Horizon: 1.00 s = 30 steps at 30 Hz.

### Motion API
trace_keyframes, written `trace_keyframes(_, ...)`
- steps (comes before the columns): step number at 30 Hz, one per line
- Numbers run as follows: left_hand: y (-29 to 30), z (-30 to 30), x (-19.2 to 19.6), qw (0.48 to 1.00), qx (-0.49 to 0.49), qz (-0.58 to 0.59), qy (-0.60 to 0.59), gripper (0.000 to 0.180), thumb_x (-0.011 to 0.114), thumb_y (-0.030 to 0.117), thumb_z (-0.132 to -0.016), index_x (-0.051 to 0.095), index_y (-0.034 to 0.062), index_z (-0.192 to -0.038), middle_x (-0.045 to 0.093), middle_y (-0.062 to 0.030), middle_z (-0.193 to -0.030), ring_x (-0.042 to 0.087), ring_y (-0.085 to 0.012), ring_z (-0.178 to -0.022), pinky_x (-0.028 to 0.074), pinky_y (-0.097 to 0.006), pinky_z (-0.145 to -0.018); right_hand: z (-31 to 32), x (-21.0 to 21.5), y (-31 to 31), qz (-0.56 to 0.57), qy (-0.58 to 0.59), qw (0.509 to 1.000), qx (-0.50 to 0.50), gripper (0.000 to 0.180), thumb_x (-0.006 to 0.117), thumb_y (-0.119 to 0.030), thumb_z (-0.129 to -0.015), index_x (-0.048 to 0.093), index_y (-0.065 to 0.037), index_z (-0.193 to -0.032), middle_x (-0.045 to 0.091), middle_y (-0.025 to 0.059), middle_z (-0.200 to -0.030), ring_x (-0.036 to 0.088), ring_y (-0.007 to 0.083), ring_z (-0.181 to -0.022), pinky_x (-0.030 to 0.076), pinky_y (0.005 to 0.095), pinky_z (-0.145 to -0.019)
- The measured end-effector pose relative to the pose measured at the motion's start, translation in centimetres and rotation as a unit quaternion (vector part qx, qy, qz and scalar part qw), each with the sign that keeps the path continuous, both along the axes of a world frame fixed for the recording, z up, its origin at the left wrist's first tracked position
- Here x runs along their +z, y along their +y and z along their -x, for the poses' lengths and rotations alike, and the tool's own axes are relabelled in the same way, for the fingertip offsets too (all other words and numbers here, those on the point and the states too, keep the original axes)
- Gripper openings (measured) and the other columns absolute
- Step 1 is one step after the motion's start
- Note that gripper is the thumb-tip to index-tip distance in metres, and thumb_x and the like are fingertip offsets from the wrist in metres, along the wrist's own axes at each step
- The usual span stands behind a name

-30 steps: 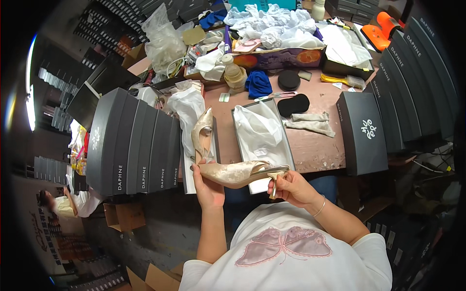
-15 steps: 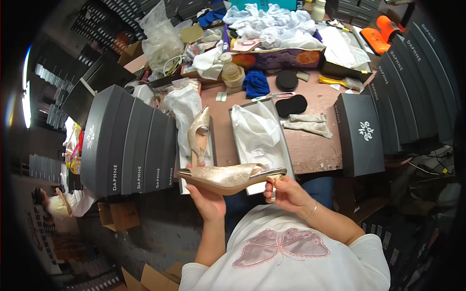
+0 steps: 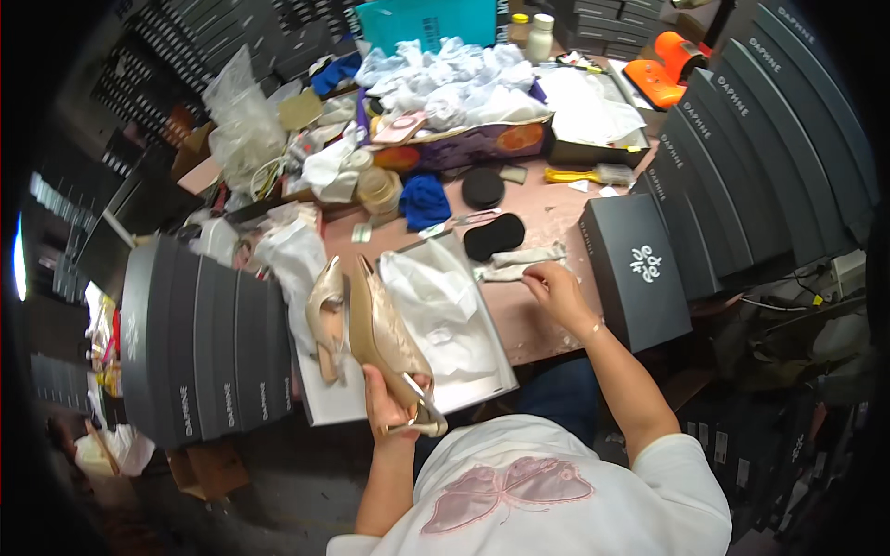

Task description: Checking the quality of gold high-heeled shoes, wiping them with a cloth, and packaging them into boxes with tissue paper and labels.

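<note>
My left hand is closed round the heel end of a champagne-gold slingback pump, its pointed toe tilted away from me. A matching pump lies to its left, over a white-lined shoebox. White tissue paper fills the open box half to the right. Farther right, my right hand reaches over the table, its fingertips pinched at the edge of a crumpled pale cloth. The hand covers part of that cloth.
Dark shoeboxes stand in a row at left and in a tall stack at right; a single shoebox is nearer. Behind the cloth lie a black pad, a round black tin, a blue cloth and a yellow-handled brush.
My right hand has let go of the pump's heel and moved out to the pale cloth. My left hand has lowered the pump and turned its toe away from me. The view has shifted.
</note>
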<state>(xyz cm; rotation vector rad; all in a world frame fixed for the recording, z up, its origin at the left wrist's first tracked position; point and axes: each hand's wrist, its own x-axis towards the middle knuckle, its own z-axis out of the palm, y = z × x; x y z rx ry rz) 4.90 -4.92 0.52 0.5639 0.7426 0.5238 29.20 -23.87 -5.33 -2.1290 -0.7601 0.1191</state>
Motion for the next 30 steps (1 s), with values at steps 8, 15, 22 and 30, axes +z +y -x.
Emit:
trace_keyframes(8,-0.3,0.2,-1.9,0.998,-0.056,0.023,-0.011,0.043,0.050,0.046,-0.095,0.049,0.0078,-0.115,0.060,-0.0069,-0.092,0.060,-0.0176,-0.065,0.051,-0.029,-0.055,-6.0,-4.3,-3.1,0.156,0.040,0.962,-0.221,0.038,0.060,-0.036,-0.087,0.062,0.002,-0.087,0.063,0.0253,-0.087,0.061,0.0412,-0.086,0.047,0.0470,-0.077)
trace_keyframes(15,-2.0,-1.6,0.0,0.996,-0.083,-0.015,-0.037,0.042,0.050,0.046,-0.095,0.052,0.0091,-0.114,0.061,-0.0074,-0.084,0.060,-0.0180,-0.062,0.050,-0.032,-0.056,-7.6,-6.8,-1.4,0.136,0.023,0.970,-0.199,0.033,0.065,-0.030,-0.082,0.063,0.003,-0.086,0.065,0.0225,-0.079,0.063,0.0377,-0.071,0.049,0.0435,-0.068)
trace_keyframes(22,-1.1,0.4,-1.2,0.995,-0.081,0.017,-0.063,0.042,0.049,0.045,-0.096,0.047,0.0083,-0.117,0.059,-0.0103,-0.097,0.062,-0.0208,-0.074,0.056,-0.039,-0.071,-2.3,2.2,-2.8,-0.329,0.276,0.903,-0.025,0.011,0.062,-0.010,-0.090,0.061,-0.002,-0.097,0.060,-0.0034,-0.085,0.053,0.0040,-0.079,0.043,0.0193,-0.072)
trace_keyframes(30,-3.9,0.8,-0.5,0.989,-0.060,0.127,-0.054,0.052,0.053,0.054,-0.090,0.050,0.0085,-0.114,0.059,-0.0073,-0.087,0.059,-0.0161,-0.066,0.052,-0.029,-0.056,10.5,8.0,-3.8,-0.192,0.371,0.897,0.147,0.011,0.064,-0.002,-0.084,0.063,0.000,-0.095,0.060,0.0002,-0.088,0.056,0.0077,-0.072,0.046,0.0202,-0.061)
